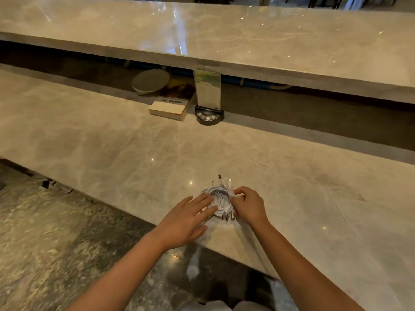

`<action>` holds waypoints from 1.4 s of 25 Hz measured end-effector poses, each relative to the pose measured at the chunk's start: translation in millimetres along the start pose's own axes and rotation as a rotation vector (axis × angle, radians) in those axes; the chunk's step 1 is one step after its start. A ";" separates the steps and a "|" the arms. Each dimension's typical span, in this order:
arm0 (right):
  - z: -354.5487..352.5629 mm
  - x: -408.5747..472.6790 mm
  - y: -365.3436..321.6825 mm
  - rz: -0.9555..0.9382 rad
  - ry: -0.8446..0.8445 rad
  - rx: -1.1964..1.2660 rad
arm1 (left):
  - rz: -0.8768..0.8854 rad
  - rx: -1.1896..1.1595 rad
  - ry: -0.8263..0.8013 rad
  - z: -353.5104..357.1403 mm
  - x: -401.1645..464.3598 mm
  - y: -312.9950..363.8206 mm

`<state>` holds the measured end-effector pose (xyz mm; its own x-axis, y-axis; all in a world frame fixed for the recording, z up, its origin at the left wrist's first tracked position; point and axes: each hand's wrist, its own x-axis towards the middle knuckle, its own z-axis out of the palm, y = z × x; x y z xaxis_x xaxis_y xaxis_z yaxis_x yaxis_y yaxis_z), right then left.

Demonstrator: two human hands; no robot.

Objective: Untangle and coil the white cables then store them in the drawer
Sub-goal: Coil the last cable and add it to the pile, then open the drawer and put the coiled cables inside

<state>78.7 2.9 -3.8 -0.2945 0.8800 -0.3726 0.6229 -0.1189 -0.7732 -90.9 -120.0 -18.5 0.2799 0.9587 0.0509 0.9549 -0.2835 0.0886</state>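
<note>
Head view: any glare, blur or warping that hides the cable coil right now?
Head view: warm, dim light; glare streaks sit on the upper counter, away from the white cables; the wide lens bows the counter edges; the coil is slightly soft, partly covered by the left hand and right hand.

Book (168,108) cover has Chinese txt, too blurred to read; no other legible txt.

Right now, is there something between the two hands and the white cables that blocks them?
Nothing visible does. The white cables lie coiled on the marble counter. The left hand lies flat on the coil's left side, and the right hand pinches its right edge. No drawer is in view.
</note>
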 end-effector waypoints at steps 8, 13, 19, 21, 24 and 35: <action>9.6 1.6 11.7 -0.188 0.095 -0.129 | -0.047 0.010 -0.123 1.0 -1.5 -0.4; 1.0 -2.2 9.7 -0.236 0.014 -0.321 | -0.146 -0.255 -0.082 -13.4 8.8 8.7; -32.9 -21.6 1.5 -0.377 0.053 -0.682 | -0.164 -0.220 0.024 -41.9 39.9 16.6; -48.5 -33.2 4.5 -0.394 0.129 -0.791 | -0.143 -0.179 0.058 -48.8 62.8 34.0; -70.0 -51.8 16.0 -0.352 0.227 -0.892 | -0.046 -0.100 0.071 -47.6 93.6 69.2; -124.3 -139.8 116.2 -0.179 0.463 -0.812 | -0.072 -0.037 0.019 7.8 102.4 172.7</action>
<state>282.3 -76.7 22.2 -0.2264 0.9697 0.0921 0.9609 0.2378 -0.1417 103.4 -70.6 -5.7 0.2079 0.9762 0.0618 0.9682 -0.2144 0.1292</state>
